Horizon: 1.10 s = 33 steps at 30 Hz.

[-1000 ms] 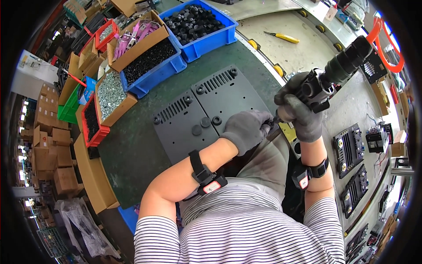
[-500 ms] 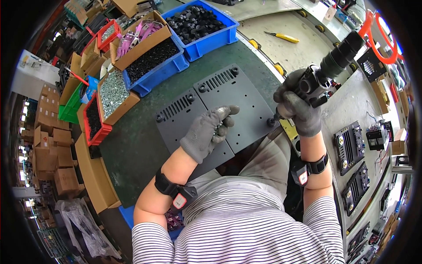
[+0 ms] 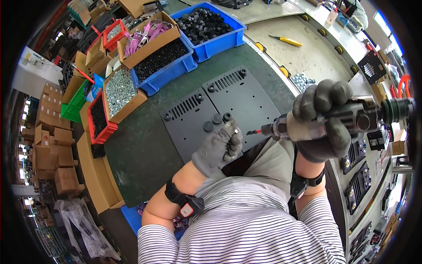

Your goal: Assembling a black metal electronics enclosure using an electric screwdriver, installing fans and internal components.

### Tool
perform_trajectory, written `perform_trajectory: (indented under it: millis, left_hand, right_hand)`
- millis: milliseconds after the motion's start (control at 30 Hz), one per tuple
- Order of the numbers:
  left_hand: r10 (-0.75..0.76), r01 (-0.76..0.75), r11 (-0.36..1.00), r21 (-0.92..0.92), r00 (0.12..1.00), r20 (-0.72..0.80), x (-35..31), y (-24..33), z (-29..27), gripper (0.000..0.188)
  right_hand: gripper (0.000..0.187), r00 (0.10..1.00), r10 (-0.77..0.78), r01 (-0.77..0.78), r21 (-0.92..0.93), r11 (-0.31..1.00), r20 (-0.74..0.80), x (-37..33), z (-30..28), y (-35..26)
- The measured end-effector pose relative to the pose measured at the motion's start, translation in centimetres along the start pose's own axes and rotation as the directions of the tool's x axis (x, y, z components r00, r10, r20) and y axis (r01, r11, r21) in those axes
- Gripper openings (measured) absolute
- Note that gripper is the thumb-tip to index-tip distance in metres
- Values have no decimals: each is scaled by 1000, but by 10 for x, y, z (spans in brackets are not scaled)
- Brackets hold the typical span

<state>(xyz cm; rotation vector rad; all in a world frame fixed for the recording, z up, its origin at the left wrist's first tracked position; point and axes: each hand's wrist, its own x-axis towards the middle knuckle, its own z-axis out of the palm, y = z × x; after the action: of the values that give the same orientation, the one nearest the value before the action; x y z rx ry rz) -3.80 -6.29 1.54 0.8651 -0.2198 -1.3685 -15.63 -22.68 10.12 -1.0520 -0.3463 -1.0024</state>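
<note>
Two dark grey slotted metal plates lie side by side on the green bench: the left plate [image 3: 184, 127] and the right plate [image 3: 246, 97]. Round black rubber feet sit at their slotted corners. Near the lower middle are more black feet [image 3: 216, 118], one of them by my left fingertips. My gloved left hand [image 3: 218, 148] is closed over the plates, a small shiny screw [image 3: 236, 131] showing at its fingertips. In my gloved right hand [image 3: 324, 119] is a power screwdriver [image 3: 281, 126], held sideways, its bit pointing left above the right plate's near edge.
Blue bins hold black feet [image 3: 202, 26] and small black parts [image 3: 160, 59]. A carton of screws [image 3: 121, 92] and a red bin [image 3: 99, 116] stand at left. A yellow-handled cutter [image 3: 288, 41] and metal pieces [image 3: 302, 81] lie beyond the rollers. Black assemblies [image 3: 357, 187] lie at right.
The screwdriver has lifted off the right plate's near right corner and swung from slanting to sideways. Loose black feet now show on the plates near my left hand.
</note>
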Motion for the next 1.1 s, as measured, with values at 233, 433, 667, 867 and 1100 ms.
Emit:
perform_trajectory:
  millis: [233, 433, 667, 867, 1100]
  left_hand:
    - [-35, 52, 982, -182, 995, 98, -4, -5, -2, 36]
    - [-72, 75, 994, -84, 997, 41, -5, -9, -7, 40]
    - [-102, 85, 981, 175, 991, 90, -8, -5, -5, 48]
    - [592, 77, -314, 946, 795, 132, 8, 21, -4, 36]
    - [347, 68, -239, 969, 938, 20, 11, 22, -1, 29]
  right_hand:
    - [46, 1000, 12, -12, -18, 1000, 1, -5, 14, 11]
    - [42, 980, -10, -2, 62, 998, 198, 0, 7, 19]
    - [40, 987, 84, -60, 167, 984, -140, -11, 5, 17]
    - [45, 935, 116, -47, 205, 978, -335, -16, -12, 13]
    - [44, 953, 171, -137, 149, 979, -250, -23, -16, 11]
